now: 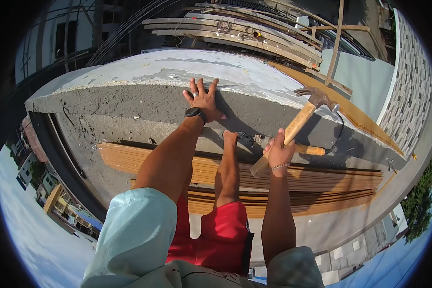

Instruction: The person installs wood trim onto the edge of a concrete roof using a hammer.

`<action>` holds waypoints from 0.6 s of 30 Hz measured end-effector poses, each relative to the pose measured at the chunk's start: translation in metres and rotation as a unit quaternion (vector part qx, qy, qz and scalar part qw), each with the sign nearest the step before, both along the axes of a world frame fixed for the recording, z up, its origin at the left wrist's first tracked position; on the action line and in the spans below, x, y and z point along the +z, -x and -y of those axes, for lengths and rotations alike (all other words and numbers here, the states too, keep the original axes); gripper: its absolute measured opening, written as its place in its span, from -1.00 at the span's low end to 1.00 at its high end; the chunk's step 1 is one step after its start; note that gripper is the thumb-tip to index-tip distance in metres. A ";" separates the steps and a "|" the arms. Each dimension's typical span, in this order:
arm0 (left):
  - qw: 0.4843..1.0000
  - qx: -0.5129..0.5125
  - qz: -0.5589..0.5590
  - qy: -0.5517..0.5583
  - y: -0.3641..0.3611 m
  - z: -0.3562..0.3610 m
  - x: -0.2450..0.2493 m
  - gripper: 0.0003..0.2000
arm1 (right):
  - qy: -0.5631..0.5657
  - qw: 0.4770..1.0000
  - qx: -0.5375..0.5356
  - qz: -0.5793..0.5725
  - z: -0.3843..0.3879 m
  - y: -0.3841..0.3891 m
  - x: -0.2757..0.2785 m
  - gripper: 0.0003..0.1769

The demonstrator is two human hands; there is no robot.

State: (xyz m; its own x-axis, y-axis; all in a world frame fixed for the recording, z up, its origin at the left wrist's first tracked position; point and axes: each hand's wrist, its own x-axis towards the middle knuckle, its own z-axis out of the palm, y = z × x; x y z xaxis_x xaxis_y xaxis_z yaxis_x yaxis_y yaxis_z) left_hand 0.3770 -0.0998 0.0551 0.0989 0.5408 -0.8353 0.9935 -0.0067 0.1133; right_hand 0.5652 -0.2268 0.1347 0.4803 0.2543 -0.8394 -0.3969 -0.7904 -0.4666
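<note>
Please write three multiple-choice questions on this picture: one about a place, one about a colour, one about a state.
1. Where does the left hand lie?
A) on a metal ladder
B) on the rough grey concrete wall
C) inside a pocket

2. What colour are the person's shorts?
A) blue
B) black
C) red

3. In what state is the right hand?
A) closed around the wooden-handled steel claw hammer
B) open and empty
C) pressed flat on a window

Answers:
1 B: the fingers are spread flat on the concrete.
2 C: the cloth over the thighs is bright red.
3 A: the fingers wrap the handle and the hammer's head is raised.
</note>
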 end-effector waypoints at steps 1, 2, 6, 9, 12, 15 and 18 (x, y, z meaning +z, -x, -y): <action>1.000 -0.003 0.013 -0.015 -0.002 -0.002 -0.001 0.26 | -0.004 0.999 0.037 0.038 0.003 0.002 -0.004 -0.75; 1.000 -0.002 0.000 -0.015 -0.004 0.000 -0.004 0.25 | 0.107 0.990 0.093 0.010 0.003 -0.004 -0.005 -0.77; 1.000 -0.003 0.009 -0.015 -0.003 -0.002 -0.002 0.24 | -0.009 0.999 -0.038 0.010 -0.013 -0.003 0.002 -0.77; 1.000 -0.003 0.009 -0.005 -0.004 -0.005 0.003 0.24 | 0.066 0.996 0.033 0.053 0.007 0.005 -0.014 -0.77; 1.000 -0.005 0.008 -0.014 -0.007 -0.008 0.000 0.22 | 0.042 0.999 0.011 0.000 -0.009 -0.012 -0.007 -0.78; 1.000 -0.012 0.011 -0.010 -0.001 0.000 -0.001 0.21 | -0.025 0.998 -0.050 0.012 0.004 -0.009 -0.015 -0.80; 1.000 -0.008 0.000 -0.014 -0.005 -0.003 0.000 0.21 | 0.077 0.994 0.079 -0.017 -0.001 -0.023 -0.016 -0.82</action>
